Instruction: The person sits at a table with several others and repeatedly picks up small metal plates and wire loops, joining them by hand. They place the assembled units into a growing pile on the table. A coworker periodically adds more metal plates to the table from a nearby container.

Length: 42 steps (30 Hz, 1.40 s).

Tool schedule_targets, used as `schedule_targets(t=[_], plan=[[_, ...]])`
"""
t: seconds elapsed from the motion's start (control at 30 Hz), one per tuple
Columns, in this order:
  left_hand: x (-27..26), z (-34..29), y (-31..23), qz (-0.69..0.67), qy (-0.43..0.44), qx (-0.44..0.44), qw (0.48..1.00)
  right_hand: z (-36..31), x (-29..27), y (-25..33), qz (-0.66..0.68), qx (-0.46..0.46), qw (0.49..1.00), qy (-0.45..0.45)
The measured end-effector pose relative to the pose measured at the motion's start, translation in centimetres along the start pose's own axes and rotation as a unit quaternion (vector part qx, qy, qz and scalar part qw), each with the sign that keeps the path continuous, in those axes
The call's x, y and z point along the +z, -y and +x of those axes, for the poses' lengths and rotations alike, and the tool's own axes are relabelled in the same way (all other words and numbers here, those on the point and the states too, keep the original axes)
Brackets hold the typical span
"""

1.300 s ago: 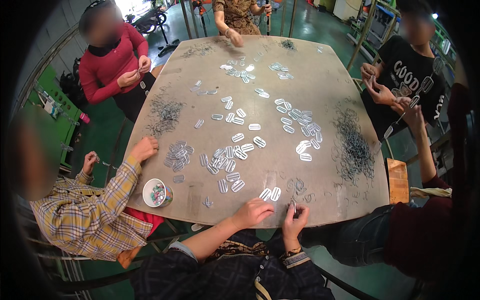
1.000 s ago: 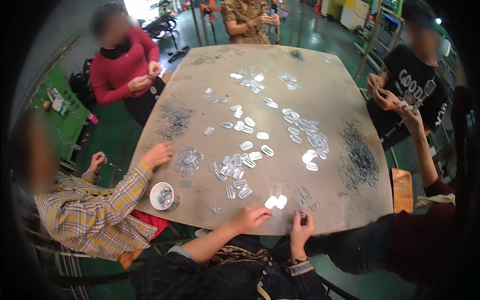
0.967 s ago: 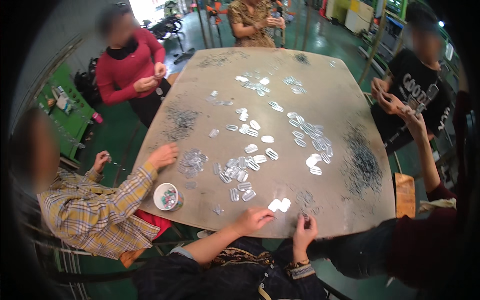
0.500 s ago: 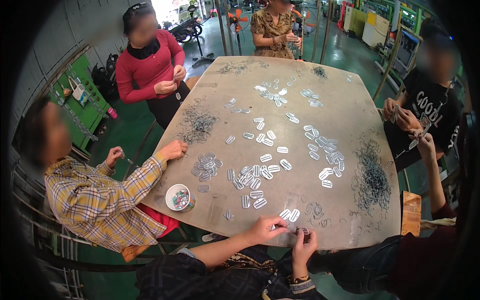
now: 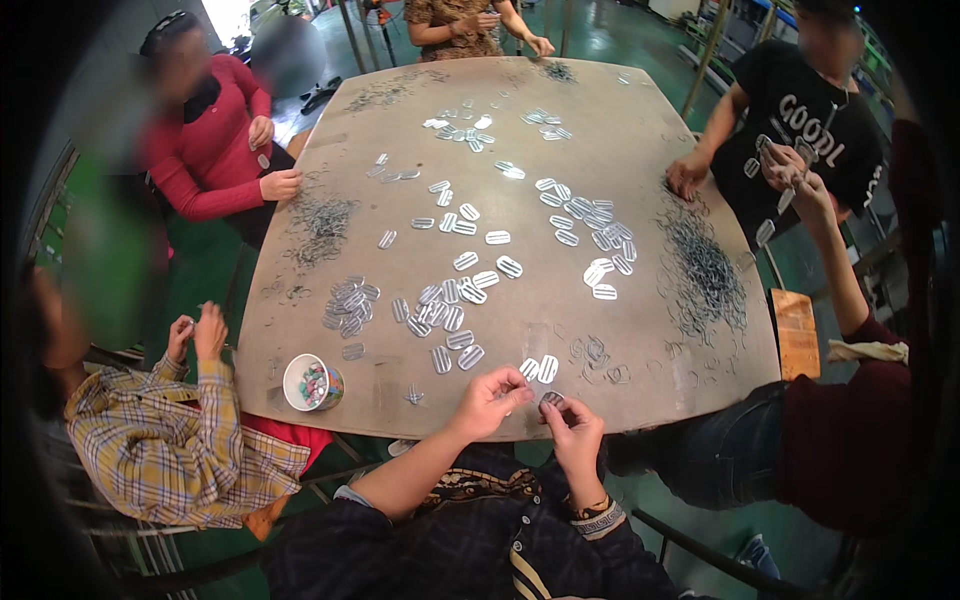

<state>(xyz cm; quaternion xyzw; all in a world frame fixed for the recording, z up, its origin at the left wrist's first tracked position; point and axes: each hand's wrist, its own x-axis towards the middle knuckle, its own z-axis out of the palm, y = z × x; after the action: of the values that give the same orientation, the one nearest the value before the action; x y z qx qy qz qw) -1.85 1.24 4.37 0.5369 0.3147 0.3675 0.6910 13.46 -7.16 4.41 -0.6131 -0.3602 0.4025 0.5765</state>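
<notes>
At the near edge of the table (image 5: 390, 425), my right hand (image 5: 578, 432) pinches a small slotted metal plate (image 5: 551, 399) between thumb and fingertips. Just to its left, my left hand (image 5: 492, 404) has thumb and fingers drawn together; whatever they may hold is too small to make out. Right beyond my fingertips lie two silver oval plates (image 5: 548, 369) with slots. A small cluster of thin bent wire hooks (image 5: 592, 350) rests to the right of them.
Many similar plates (image 5: 440, 308) are scattered mid-table. Piles of dark wire hooks (image 5: 703, 270) lie right and left (image 5: 322, 228). A cup of coloured bits (image 5: 313, 383) stands at the near left. Several co-workers sit or stand around, including one in plaid (image 5: 170, 440).
My view has shifted, so the table sits higher and further left. My hands stay close together. The plaid-sleeved co-worker's hand left the table; hands in red and black sleeves reached toward wire piles.
</notes>
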Motion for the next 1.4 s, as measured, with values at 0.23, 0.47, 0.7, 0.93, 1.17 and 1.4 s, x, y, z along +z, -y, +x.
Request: schedule_targets(t=[0.23,0.47,0.7,0.93,1.17,1.4], plan=[[1.2,2.0,1.4,0.259,0.033,0.018,0.965,2.2,-3.2,-2.8,-0.033,-0.086,0.975,-0.203],[4.2,4.8,2.8,0.426,0.133,0.085,0.891,5.3,-7.3,-4.8,-0.116,-0.157,0.915,-0.352],[6.4,10.2,4.8,0.475,0.065,0.234,0.846,5.7,-7.4,-6.4,-0.203,-0.235,0.876,-0.370],[9.4,12.2,5.9,0.635,0.094,0.262,0.721,5.7,-7.3,-5.8,-0.222,-0.240,0.874,-0.360],[9.5,12.0,4.8,0.640,0.098,0.284,0.707,5.8,-7.4,-5.8,-0.239,-0.242,0.875,-0.345],[5.4,8.4,1.7,0.337,0.056,0.104,0.934,5.5,-7.9,-5.0,-0.255,-0.240,0.880,-0.322]])
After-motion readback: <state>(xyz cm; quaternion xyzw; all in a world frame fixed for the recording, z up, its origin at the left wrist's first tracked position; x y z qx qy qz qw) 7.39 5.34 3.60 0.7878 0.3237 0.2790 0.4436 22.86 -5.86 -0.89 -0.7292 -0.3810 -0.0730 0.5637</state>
